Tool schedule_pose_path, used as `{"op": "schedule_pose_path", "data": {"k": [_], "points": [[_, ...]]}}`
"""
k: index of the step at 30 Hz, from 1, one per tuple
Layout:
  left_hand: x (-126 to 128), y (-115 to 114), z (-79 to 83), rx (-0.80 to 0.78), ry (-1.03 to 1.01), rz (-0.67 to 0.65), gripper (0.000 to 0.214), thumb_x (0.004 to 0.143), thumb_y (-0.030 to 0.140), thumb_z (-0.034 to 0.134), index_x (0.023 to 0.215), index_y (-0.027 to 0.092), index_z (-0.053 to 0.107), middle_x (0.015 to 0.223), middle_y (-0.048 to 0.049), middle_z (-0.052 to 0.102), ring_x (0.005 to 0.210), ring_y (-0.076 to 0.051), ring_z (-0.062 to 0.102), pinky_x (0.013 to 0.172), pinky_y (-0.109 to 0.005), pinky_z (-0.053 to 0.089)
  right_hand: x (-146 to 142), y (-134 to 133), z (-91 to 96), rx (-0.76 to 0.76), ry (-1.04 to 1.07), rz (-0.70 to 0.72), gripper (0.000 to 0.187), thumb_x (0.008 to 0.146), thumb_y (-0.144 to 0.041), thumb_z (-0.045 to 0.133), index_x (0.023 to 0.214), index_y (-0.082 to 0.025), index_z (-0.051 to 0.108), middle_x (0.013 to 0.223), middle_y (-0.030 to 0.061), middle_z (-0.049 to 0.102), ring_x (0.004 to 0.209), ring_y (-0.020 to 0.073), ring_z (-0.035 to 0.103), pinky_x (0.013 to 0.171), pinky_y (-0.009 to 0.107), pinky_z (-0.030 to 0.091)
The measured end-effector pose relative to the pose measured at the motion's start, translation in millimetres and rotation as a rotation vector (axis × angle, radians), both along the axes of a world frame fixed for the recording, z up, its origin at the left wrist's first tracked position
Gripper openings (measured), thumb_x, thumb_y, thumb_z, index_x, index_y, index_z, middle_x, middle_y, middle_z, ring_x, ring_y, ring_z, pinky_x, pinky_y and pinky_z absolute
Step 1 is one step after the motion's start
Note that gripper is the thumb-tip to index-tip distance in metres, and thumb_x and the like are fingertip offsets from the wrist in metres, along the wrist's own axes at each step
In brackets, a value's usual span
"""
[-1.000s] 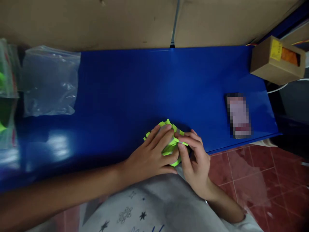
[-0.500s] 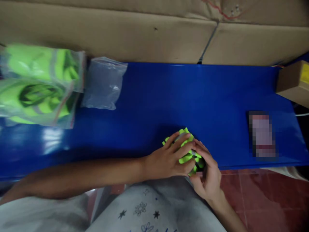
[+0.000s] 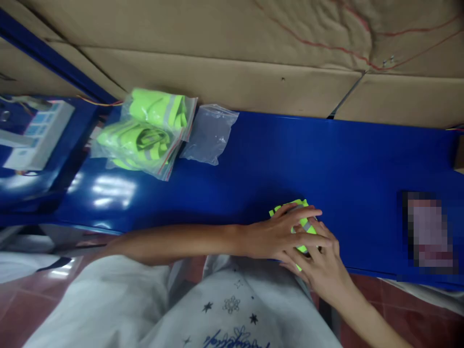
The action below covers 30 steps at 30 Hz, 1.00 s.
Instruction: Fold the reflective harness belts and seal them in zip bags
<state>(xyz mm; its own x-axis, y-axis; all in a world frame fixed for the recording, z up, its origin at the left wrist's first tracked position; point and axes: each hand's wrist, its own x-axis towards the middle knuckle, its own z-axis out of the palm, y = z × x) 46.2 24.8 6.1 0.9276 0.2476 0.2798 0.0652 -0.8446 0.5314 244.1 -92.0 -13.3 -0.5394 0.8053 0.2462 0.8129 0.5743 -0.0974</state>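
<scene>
A rolled-up neon-yellow safety vest (image 3: 309, 226) with a grey reflective strip is between my hands at the table's front edge. My left hand (image 3: 277, 237) lies over it from the left, fingers spread across the top and reaching over my right fingers. From the right and below, my right hand (image 3: 324, 263) is wrapped round the roll. Much of the vest is hidden by both hands. To the far left lie two clear zip bags with folded vests, a rear bag (image 3: 155, 108) and a front bag (image 3: 141, 142). Beside them sits a flat clear bag (image 3: 210, 134).
The blue table (image 3: 253, 154) runs against brown cardboard panels (image 3: 217, 79). A phone (image 3: 429, 232), blurred out, rests at the right. At the right edge is part of a cardboard box (image 3: 459, 154). A white device (image 3: 41, 135) stands on another blue surface at far left.
The view has swung left, shifting the scene rightward. My left fingers have slid across the vest and now overlap my right fingers, whose hand has closed further over the roll.
</scene>
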Motion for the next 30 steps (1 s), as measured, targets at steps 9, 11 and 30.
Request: {"op": "schedule_pose_path", "data": {"k": [9, 11, 30], "points": [[-70, 90, 19.0, 0.236, 0.038, 0.848, 0.057, 0.102, 0.05, 0.056, 0.147, 0.017, 0.049, 0.153, -0.022, 0.051, 0.151, -0.034, 0.041, 0.125, -0.065, 0.028, 1, -23, -10.5, 0.297, 0.162, 0.034, 0.045, 0.081, -0.011, 0.08, 0.118, -0.038, 0.077, 0.117, 0.0032, 0.074, 0.114, 0.0365, 0.068, 0.077, 0.05, 0.064], [-81, 107, 11.1, 0.241, 0.18, 1.039, 0.053, 0.104, 0.047, 0.052, 0.144, 0.011, 0.052, 0.15, -0.0258, 0.052, 0.146, -0.041, 0.045, 0.118, -0.074, 0.028, 7, -14, -6.8, 0.262, 0.277, 0.021, 0.046, 0.083, -0.009, 0.076, 0.12, -0.037, 0.076, 0.113, 0.0028, 0.075, 0.116, 0.0339, 0.07, 0.078, 0.047, 0.065], [-45, 80, 8.2, 0.18, 0.385, 0.81, 0.113, 0.084, 0.075, 0.066, 0.168, 0.024, 0.01, 0.162, -0.0258, 0.039, 0.154, -0.045, 0.032, 0.12, -0.076, 0.022, 2, 183, 33.7, -0.508, 1.429, -0.609, 0.059, 0.085, -0.056, 0.077, 0.133, -0.024, 0.065, 0.123, 0.0108, 0.071, 0.091, 0.0249, 0.073, 0.062, 0.036, 0.066]]}}
